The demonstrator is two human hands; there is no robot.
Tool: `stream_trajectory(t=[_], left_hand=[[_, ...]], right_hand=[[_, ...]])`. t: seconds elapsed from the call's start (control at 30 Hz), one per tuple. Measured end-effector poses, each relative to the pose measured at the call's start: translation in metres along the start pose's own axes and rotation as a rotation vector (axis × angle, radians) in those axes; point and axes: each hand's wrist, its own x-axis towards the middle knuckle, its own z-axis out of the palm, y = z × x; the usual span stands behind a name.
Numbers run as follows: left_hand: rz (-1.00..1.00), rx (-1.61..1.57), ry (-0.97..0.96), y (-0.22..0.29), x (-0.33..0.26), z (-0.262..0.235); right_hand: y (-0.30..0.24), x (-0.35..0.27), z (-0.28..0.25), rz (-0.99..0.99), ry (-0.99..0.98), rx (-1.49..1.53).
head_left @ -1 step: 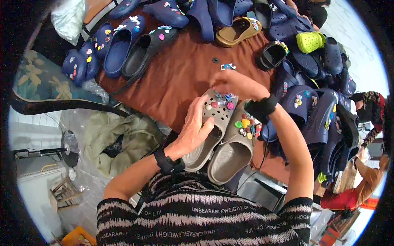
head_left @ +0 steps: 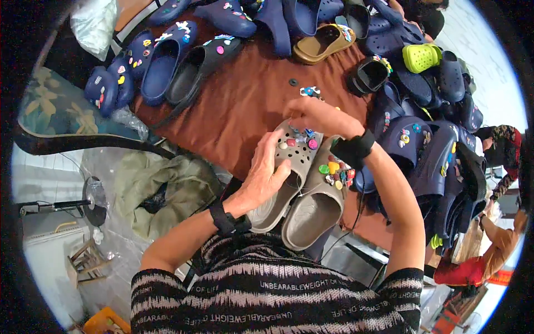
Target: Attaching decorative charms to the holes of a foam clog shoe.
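Two grey clogs lie side by side on the brown tabletop [head_left: 245,106], toes pointing away from me. My left hand [head_left: 266,179] grips the left grey clog [head_left: 295,158] from its side, fingers spread over the strap and upper. My right hand [head_left: 318,116] bends down onto that clog's toe, fingertips bunched among coloured charms [head_left: 305,143]; what they pinch is hidden. The right grey clog [head_left: 318,207] carries a cluster of bright charms [head_left: 332,170] near my right wrist's black band.
Many navy clogs [head_left: 167,55] ring the table, with a black clog [head_left: 197,69], a tan one [head_left: 322,42] and a lime-green one [head_left: 421,57]. Loose charms [head_left: 309,91] lie beyond my hands. Green cloth [head_left: 161,186] lies on the floor at left. Another person [head_left: 489,250] is at right.
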Motion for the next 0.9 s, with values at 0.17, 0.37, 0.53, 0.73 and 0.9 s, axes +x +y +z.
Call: stream_trajectory(t=[0.17, 0.37, 0.53, 0.73, 0.9], left_hand=[[-0.031, 0.003, -0.018, -0.001, -0.001, 0.001], [-0.036, -0.007, -0.02, -0.003, 0.0, 0.002], [-0.025, -0.002, -0.013, -0.004, -0.001, 0.002], [-0.026, 0.003, -0.018, -0.002, 0.0, 0.001], [-0.022, 0.035, -0.039, -0.002, 0.0, 0.001]], right_hand=[[-0.014, 0.003, 0.004, 0.107, -0.096, -0.061], [-0.016, 0.003, 0.006, 0.177, -0.161, 0.01], [-0.016, 0.002, 0.007, 0.212, -0.124, -0.003], [-0.013, 0.004, 0.01, 0.191, -0.128, 0.035], [-0.011, 0.002, 0.018, 0.195, -0.052, 0.003]])
